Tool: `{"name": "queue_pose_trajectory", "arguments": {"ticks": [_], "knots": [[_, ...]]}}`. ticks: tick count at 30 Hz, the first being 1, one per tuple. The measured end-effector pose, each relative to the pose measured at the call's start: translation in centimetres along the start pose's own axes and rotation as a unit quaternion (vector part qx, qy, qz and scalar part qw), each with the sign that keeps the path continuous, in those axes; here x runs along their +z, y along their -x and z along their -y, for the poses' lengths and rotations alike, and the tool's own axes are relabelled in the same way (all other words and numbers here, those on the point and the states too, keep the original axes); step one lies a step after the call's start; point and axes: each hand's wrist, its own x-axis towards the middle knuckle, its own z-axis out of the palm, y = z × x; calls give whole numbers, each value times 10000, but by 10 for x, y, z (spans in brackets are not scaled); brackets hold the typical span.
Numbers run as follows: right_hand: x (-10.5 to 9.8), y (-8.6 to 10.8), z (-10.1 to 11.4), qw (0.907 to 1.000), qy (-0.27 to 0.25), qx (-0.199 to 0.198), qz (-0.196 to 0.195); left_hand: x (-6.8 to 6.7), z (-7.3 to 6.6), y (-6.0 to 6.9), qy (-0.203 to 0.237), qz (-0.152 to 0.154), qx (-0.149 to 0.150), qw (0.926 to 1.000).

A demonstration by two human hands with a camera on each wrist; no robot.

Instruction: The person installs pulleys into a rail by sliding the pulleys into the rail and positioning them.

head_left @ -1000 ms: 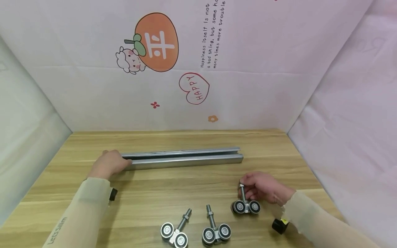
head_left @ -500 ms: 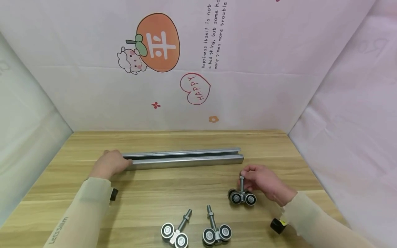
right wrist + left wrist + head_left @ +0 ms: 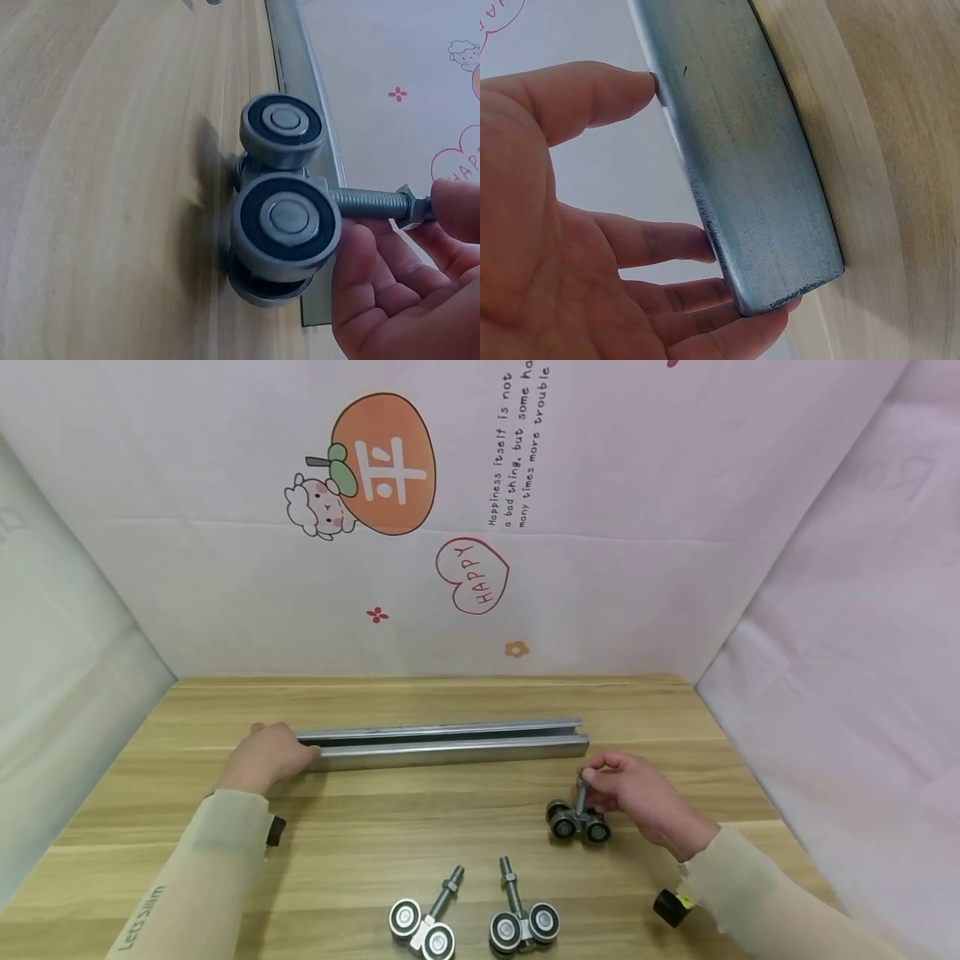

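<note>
Right grip (image 3: 637, 795) pinches a silvery trolley (image 3: 579, 820) by its threaded bolt (image 3: 371, 203), wheels (image 3: 289, 221) black-ringed; left grip (image 3: 266, 757) holds a rail (image 3: 453, 753).

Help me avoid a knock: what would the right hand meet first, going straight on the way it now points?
Probably the metal rail, near its closer end; height is hard to judge, so the right hand might pass above it.

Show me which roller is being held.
The rightmost roller, its bolt pinched by the right hand; the other two lie on the table, untouched.
</note>
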Motion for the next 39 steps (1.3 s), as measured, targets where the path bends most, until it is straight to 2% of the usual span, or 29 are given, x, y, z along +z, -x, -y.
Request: {"name": "queue_pose_trajectory", "arguments": {"ticks": [9,19,23,29,39], "knots": [[2,6,1,9976,331,-210,-568,-2,-1,1,11,27,-37,10000],[2,15,1,9898,979,-821,-629,-2,-1,1,48,8,-1,10000],[7,18,-2,9894,1101,-700,-634,-1,0,0,41,7,7,10000],[13,20,-8,9817,1460,-680,-1019,1,2,-1,58,23,-47,10000],[16,19,-16,9812,1232,-510,-1396,3,4,-4,45,24,-36,10000]]}}
